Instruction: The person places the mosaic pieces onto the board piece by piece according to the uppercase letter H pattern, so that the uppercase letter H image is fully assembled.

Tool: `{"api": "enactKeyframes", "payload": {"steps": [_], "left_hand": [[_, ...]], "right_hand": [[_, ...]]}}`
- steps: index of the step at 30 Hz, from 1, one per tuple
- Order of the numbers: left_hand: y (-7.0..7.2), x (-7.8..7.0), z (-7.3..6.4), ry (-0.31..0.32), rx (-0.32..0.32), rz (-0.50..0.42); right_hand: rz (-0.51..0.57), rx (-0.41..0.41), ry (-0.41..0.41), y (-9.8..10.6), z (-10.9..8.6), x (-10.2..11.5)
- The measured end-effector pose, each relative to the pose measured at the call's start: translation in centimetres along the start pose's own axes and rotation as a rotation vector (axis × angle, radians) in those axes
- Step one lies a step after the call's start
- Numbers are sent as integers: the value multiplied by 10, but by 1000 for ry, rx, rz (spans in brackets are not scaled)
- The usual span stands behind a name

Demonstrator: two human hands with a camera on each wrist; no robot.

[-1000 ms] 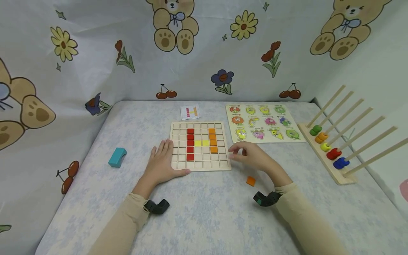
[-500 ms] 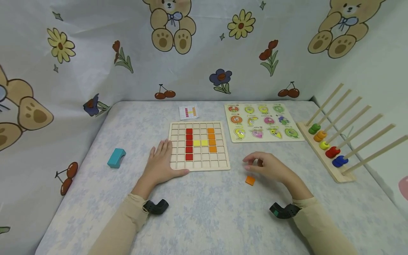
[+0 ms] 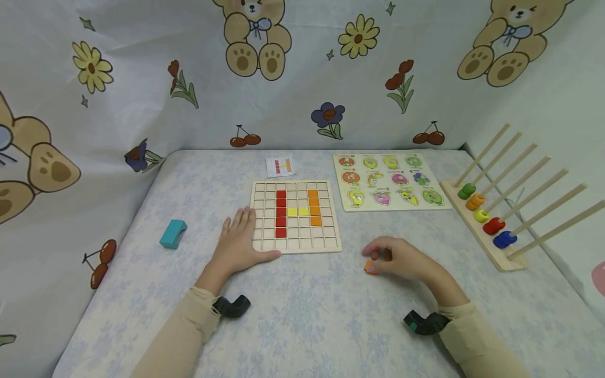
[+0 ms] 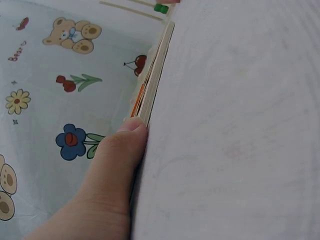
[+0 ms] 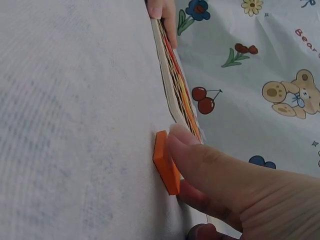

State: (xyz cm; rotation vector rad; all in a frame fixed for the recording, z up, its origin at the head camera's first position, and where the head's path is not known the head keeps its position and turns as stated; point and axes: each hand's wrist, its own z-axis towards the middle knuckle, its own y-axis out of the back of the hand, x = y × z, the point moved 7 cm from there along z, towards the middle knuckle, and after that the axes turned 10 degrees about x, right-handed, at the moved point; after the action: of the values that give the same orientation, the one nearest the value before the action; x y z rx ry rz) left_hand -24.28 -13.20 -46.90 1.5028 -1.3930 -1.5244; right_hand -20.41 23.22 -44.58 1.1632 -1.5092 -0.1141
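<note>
A wooden grid board (image 3: pixel 301 243) lies on the table, with a red column of square tiles (image 3: pixel 281 212), two yellow tiles (image 3: pixel 298 212) and an orange column (image 3: pixel 315 208) in its cells. My left hand (image 3: pixel 241 239) rests at the board's left side, fingers straight, its thumb along the near edge. Right of the board, my right hand (image 3: pixel 402 257) pinches a loose orange square tile (image 5: pixel 165 162) at the tabletop. In the right wrist view the thumb (image 5: pixel 185 142) presses on this tile and a fingertip sits at its far end.
A small pattern card (image 3: pixel 280 166) lies behind the board. To its right is a fruit puzzle board (image 3: pixel 397 182). A peg stand (image 3: pixel 491 236) with coloured beads stands at the right edge. A teal arch block (image 3: pixel 173 233) lies on the left.
My right hand has moved from the board's right edge, right and nearer, down onto the loose orange tile, which it now pinches. The left hand stays at the board.
</note>
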Motion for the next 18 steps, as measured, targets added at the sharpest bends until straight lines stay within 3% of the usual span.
{"api": "enactKeyframes", "payload": {"steps": [10,18], "left_hand": [[-2,2,1,6,6,1],[0,1,0,7,6,3]], "right_hand": [[-48,-6,5,1,0,1],[-43,39,13,-2,3,6]]}}
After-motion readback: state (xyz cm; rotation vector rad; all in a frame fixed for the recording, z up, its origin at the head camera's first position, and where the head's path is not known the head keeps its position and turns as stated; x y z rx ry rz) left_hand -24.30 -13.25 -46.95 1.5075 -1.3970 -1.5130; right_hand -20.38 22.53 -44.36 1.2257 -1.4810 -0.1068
